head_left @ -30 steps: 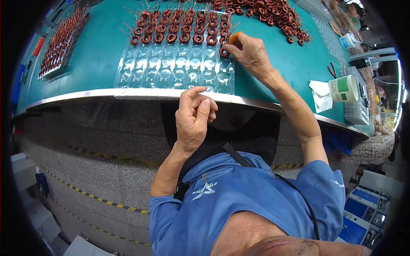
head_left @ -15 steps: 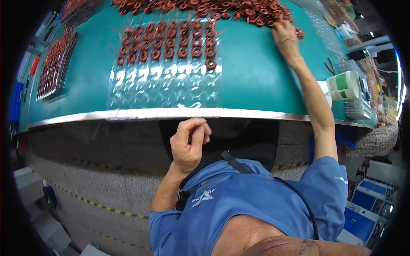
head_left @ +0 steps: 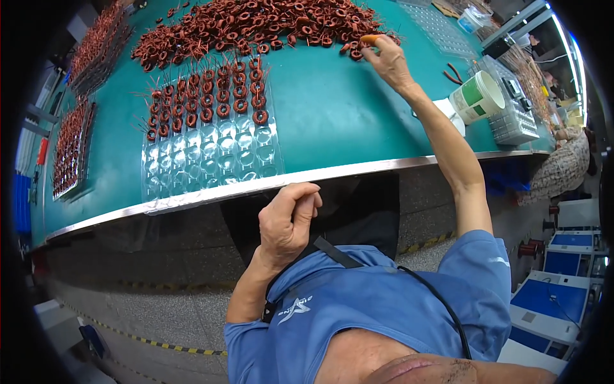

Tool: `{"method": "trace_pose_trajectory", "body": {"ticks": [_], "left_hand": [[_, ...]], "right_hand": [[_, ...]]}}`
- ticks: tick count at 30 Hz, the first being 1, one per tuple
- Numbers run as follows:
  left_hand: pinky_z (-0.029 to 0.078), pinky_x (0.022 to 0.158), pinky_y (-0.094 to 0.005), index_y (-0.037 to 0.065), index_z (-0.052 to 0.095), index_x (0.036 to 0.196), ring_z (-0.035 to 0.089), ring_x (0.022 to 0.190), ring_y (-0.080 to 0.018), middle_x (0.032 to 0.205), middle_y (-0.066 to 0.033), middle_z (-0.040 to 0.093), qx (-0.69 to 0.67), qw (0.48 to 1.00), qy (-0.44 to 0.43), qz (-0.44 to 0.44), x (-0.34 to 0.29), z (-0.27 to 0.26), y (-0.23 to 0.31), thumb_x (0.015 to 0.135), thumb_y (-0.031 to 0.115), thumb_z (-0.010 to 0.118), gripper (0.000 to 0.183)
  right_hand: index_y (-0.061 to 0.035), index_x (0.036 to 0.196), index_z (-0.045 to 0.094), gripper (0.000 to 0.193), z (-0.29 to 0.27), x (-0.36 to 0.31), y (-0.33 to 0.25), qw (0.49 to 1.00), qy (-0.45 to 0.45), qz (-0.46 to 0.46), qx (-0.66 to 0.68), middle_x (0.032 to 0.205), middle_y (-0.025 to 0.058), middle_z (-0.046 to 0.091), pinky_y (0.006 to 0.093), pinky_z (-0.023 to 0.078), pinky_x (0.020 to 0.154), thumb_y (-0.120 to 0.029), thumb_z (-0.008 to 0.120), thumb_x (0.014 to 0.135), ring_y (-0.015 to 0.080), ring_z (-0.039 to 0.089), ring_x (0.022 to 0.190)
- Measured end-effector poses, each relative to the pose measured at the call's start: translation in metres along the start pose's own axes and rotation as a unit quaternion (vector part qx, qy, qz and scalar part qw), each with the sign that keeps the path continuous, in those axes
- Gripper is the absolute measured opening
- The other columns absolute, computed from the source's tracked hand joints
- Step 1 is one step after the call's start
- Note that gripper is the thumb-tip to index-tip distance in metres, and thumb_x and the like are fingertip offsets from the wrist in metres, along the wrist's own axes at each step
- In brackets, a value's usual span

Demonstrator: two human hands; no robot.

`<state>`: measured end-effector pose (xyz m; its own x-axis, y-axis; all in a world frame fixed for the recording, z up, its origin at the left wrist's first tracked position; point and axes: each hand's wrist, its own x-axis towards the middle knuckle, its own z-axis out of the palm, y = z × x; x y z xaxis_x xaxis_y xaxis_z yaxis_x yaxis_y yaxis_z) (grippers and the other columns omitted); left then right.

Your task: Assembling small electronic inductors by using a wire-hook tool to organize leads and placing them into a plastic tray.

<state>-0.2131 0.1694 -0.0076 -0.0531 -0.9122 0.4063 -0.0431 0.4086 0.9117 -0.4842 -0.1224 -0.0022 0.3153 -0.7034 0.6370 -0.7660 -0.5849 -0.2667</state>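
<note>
A large pile of copper-red wire-wound ring coils (head_left: 256, 25) lies across the far side of the green table. My right hand (head_left: 390, 64) reaches to the pile's right end, thumb and forefinger apart beside the nearest coils, an orange cover on one finger. I see nothing between its fingers. In front of my body, just off the table's front edge, my left hand (head_left: 286, 221) is closed with curled fingers; what it may hold is hidden. Left of centre lies a clear plastic tray (head_left: 211, 176) with round pockets. Coils fill its far rows; its near pockets hold none.
More coil-filled trays (head_left: 71, 150) stand at the left, with another stack (head_left: 102, 41) behind. To the right are red-handled pliers (head_left: 453, 74), a white-and-green tub (head_left: 476, 97) and a stack of clear trays (head_left: 511, 118). A metal strip (head_left: 358, 168) edges the table.
The view has shifted, so the tray and pile appear farther left and lower. My right hand stays by the pile's right end, its fingers a little more apart. My left hand remains closed.
</note>
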Motion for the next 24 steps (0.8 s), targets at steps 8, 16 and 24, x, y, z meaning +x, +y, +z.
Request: {"method": "trace_pose_trajectory", "body": {"ticks": [8,16,24], "left_hand": [[0.046,0.054,-0.0234,0.002,0.059,0.102,0.056,0.06,-0.0115,0.075,-0.0053,0.06,0.052,0.997,-0.056,-0.008,-0.008,0.012,0.005,0.093,0.0,0.054,0.01],[0.046,0.057,-0.0217,-0.001,0.058,0.103,0.056,0.064,-0.0087,0.076,-0.0044,0.061,-0.033,0.992,0.009,-0.124,0.007,0.015,0.009,0.094,0.003,0.052,0.011],[0.048,0.06,-0.0215,-0.001,0.053,0.113,0.057,0.072,-0.0092,0.09,-0.0062,0.06,-0.152,0.976,-0.019,-0.152,0.044,0.02,0.012,0.097,0.008,0.05,0.018]], "right_hand": [[-0.0116,0.101,0.062,0.018,0.029,0.022,0.002,0.943,-0.105,-0.169,-0.266,0.096,0.0037,0.065,0.045,0.041,0.088,-0.02,0.062,0.085,0.0264,0.055,0.1],[-0.0087,0.102,0.068,0.022,0.016,0.013,-0.024,0.994,-0.019,-0.1,-0.042,0.082,0.0074,0.064,0.0381,0.044,0.08,-0.025,0.063,0.088,0.026,0.059,0.09],[-0.0043,0.113,0.067,0.029,-0.004,0.003,-0.012,0.949,-0.142,0.148,0.239,0.099,0.0061,0.07,0.0244,0.049,0.084,-0.021,0.064,0.09,0.0124,0.064,0.089]]}}
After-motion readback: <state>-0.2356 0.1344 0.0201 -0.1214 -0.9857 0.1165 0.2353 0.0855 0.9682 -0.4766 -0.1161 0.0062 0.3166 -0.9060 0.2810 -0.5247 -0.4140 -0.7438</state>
